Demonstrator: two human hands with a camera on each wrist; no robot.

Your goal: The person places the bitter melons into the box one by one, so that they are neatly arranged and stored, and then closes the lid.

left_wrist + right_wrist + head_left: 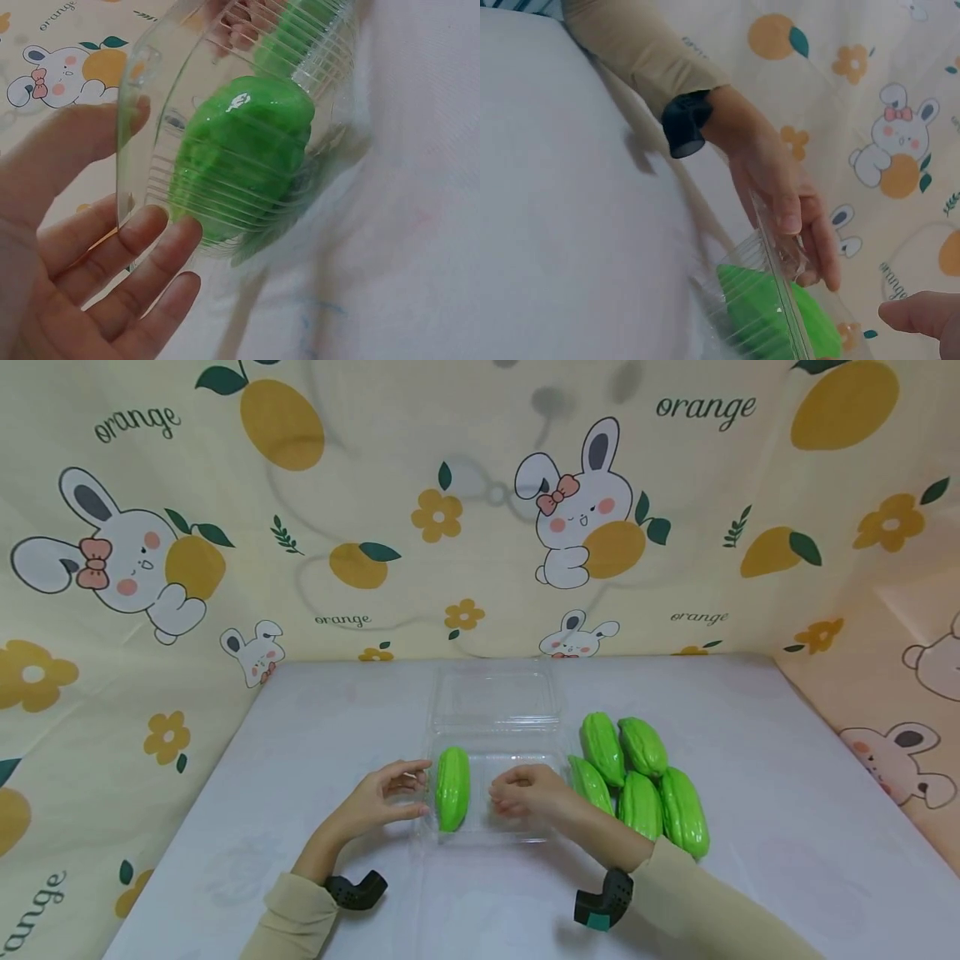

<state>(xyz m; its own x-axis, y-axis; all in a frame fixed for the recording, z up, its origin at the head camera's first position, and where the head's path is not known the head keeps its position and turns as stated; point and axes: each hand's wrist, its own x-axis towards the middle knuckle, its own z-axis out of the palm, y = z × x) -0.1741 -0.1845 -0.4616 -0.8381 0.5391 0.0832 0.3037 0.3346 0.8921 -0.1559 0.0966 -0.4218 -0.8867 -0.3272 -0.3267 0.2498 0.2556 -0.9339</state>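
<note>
One ridged green gourd (452,789) lies lengthwise along the left side of a clear plastic clamshell box (517,837). My left hand (386,797) is at the box's left wall, fingers loosely spread; in the left wrist view, its fingertips (184,229) are right at the ribbed plastic, with the gourd showing through. Over the middle of the box hovers my right hand (528,793), fingers loosely bent and nothing between them. Right of the box lies a group of several more green gourds (641,806), one partly hidden behind my right forearm.
The box's transparent lid (495,693) lies folded back toward the rear of the white-covered table (322,718). A patterned curtain (465,435) hangs behind the table and along its sides. Each wrist wears a black camera mount (356,891).
</note>
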